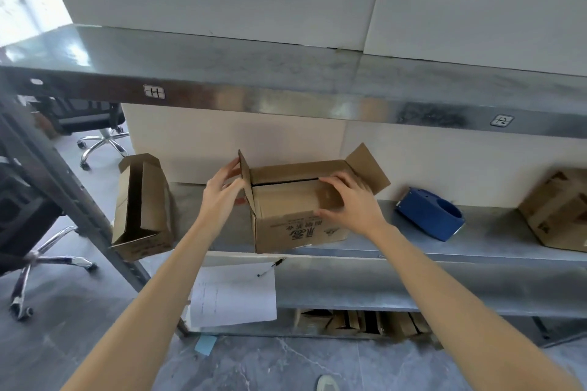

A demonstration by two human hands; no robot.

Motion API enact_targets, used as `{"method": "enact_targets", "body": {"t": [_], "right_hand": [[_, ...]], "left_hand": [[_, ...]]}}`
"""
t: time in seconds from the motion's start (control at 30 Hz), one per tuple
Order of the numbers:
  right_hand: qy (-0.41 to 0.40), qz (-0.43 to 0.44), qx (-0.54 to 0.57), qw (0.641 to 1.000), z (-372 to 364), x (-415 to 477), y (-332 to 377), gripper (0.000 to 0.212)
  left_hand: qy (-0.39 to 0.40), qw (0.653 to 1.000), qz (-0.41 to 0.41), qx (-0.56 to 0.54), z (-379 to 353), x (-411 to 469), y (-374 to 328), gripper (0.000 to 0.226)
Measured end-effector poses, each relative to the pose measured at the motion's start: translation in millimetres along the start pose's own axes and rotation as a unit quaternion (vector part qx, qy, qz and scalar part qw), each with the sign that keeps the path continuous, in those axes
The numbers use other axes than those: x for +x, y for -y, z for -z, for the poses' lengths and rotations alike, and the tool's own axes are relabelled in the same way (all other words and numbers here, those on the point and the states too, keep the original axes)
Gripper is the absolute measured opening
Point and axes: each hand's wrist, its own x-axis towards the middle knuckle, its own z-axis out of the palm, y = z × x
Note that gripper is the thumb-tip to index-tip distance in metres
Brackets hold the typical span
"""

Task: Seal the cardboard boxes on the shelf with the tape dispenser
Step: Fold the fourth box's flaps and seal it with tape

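Observation:
A cardboard box [292,225] with printed characters stands on the metal shelf [495,244] in front of me. Its two long top flaps are folded down and nearly meet; the left end flap [245,168] stands upright and the right end flap [368,165] leans outward. My left hand [222,197] touches the upright left flap with extended fingers, thumb on the flap's near side. My right hand [349,200] presses flat on the near top flap. The blue tape dispenser [430,214] lies on the shelf to the right of the box, untouched.
An open box [143,206] lies on its side at the shelf's left end. Another box [562,209] sits at the far right. A paper sheet [235,295] and pen [271,265] hang below the shelf edge. Flattened cardboard lies underneath. Office chairs stand left.

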Motion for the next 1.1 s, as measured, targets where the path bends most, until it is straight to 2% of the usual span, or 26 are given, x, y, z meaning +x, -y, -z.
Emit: {"method": "enact_targets", "body": {"t": [0.17,0.47,0.7,0.93,1.1], "right_hand": [[-0.006,-0.017,-0.037,0.999,7,-6,-5,0.076],[-0.013,-0.066,-0.031,0.997,23,-23,-40,0.076],[0.022,-0.027,-0.01,0.999,35,-18,-69,0.07],[0.07,0.029,0.019,0.997,46,-2,-81,0.075],[0.051,0.07,0.026,0.996,52,-1,-79,0.072]], "left_hand": [[0.02,0.999,0.005,0.027,-13,13,-2,0.052],[0.052,0.995,-0.019,0.081,-60,29,-2,0.05],[0.023,0.985,-0.066,0.157,-74,30,-2,0.047],[-0.052,0.962,-0.142,0.229,-87,16,0,0.048],[-0.086,0.961,-0.128,0.228,-100,5,1,0.046]]}}
